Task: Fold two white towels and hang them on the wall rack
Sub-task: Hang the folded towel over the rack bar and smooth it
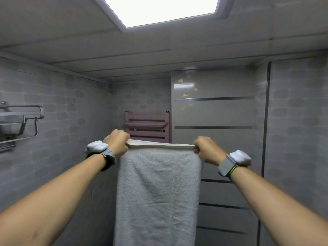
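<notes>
A white towel [158,192] hangs straight down in front of me, held up by its top edge at chest height. My left hand [118,142] grips the top left corner and my right hand [206,150] grips the top right corner, with the hem stretched taut between them. The lower end of the towel runs out of the frame. A metal wall rack [21,121] with bars is fixed to the left wall, well apart from the towel. Only one towel is in sight.
A pink rail rack [147,125] is mounted on the far wall behind the towel. Grey tiled walls close in on the left and right. A bright ceiling light panel [165,9] is overhead.
</notes>
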